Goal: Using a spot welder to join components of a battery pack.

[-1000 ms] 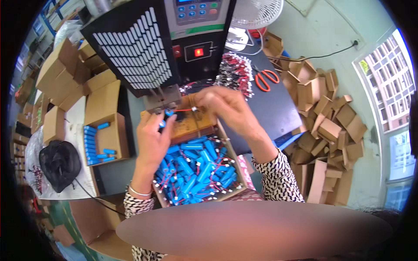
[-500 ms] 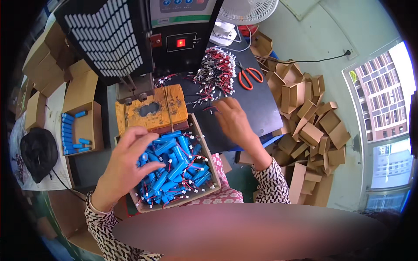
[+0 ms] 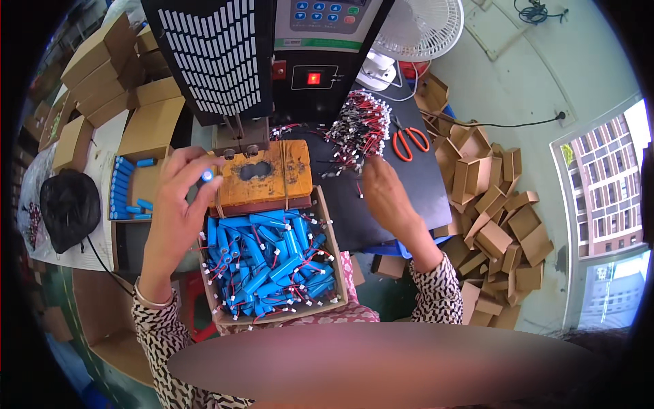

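My left hand (image 3: pixel 176 208) pinches a blue cylindrical battery cell (image 3: pixel 207 176) between thumb and fingers, with its pale end showing. It is beside the left end of a worn orange block (image 3: pixel 300 170), just below the two metal rods (image 3: pixel 240 129) of a black machine (image 3: pixel 269 88). Below the block, an open cardboard box (image 3: pixel 342 276) holds many blue cells (image 3: pixel 279 266) with red and black wires and white plugs. My right hand (image 3: pixel 390 198) has its fingertips drawn together at the near edge of a pile of wire leads (image 3: pixel 361 126); what they grip is hidden.
Orange-handled pliers (image 3: pixel 410 143) lie right of the leads on the black table (image 3: pixel 415 187). A white fan (image 3: pixel 422 31) stands behind. Left is a carton (image 3: pixel 162 146) with loose blue cells and a black bag (image 3: pixel 69 210). Small cardboard boxes (image 3: pixel 494 235) heap up at the right.
My left hand has moved up from over the box of cells to beside the orange block. My right fingertips have shifted farther onto the lead pile and closed together. The view has shifted.
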Motion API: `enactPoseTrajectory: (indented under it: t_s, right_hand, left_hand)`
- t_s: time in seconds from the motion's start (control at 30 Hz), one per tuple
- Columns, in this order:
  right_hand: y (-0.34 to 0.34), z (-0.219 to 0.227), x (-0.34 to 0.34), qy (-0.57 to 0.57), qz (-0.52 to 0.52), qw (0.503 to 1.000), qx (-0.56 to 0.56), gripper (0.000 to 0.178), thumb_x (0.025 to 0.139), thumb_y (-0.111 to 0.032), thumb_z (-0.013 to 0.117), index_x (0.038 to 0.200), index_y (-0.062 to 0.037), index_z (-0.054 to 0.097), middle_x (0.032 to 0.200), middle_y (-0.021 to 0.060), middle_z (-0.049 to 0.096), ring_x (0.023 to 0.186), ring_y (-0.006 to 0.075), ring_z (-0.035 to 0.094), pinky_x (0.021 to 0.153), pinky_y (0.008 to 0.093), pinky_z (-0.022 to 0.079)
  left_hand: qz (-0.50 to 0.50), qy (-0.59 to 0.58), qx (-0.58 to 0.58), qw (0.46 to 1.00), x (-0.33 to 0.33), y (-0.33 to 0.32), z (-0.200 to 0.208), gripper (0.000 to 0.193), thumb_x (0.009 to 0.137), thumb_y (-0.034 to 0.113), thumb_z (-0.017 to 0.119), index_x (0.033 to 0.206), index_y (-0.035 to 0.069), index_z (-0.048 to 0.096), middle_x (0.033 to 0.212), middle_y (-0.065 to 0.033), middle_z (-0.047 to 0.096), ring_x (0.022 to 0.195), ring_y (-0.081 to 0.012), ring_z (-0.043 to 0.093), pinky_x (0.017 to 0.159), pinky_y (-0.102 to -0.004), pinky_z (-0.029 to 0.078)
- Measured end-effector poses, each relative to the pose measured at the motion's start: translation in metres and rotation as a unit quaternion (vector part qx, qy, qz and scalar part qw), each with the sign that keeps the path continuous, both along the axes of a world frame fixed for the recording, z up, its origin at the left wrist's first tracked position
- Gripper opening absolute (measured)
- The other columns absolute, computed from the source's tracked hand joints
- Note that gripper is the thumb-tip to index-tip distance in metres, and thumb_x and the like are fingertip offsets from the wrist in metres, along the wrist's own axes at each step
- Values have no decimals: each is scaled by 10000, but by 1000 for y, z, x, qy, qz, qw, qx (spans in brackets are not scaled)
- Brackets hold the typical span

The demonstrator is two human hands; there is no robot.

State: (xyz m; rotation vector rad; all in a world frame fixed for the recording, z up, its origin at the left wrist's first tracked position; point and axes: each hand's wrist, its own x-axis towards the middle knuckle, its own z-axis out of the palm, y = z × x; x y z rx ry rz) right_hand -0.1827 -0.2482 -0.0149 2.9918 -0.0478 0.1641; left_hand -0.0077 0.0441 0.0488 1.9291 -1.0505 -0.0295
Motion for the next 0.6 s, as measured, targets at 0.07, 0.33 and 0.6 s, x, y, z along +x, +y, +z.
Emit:
enactPoseTrajectory:
  t_s: [0.07, 0.33, 0.6]
  right_hand:
    - [-5, 2, -5, -19, 16, 1000, 14, 218, 658, 15, 577, 861, 58, 507, 933, 198, 509, 967, 333, 514, 824, 381, 436]
    - [15, -18, -26, -115, -149, 959, 210, 121, 822, -20, 532, 941, -15, 551, 924, 190, 525, 871, 334, 550, 807, 392, 429]
    - [45, 52, -12, -149, -114, 946, 264, 101, 802, -12, 606, 899, 13, 627, 770, 136, 560, 672, 301, 564, 604, 345, 447]
  left_hand:
    - [52, 31, -7, 998, 2, -4, -6, 178, 831, 61, 652, 971, -37, 602, 794, -91, 567, 671, -160, 525, 612, -263, 415]
    - [-14, 111, 7, 994, 5, -27, -37, 188, 886, 64, 601, 1050, -23, 630, 909, -49, 658, 799, -72, 580, 717, -211, 453]
    - [-38, 118, -6, 992, -1, -41, -25, 165, 861, 71, 619, 1013, 26, 666, 747, -9, 602, 626, -64, 446, 581, -231, 380]
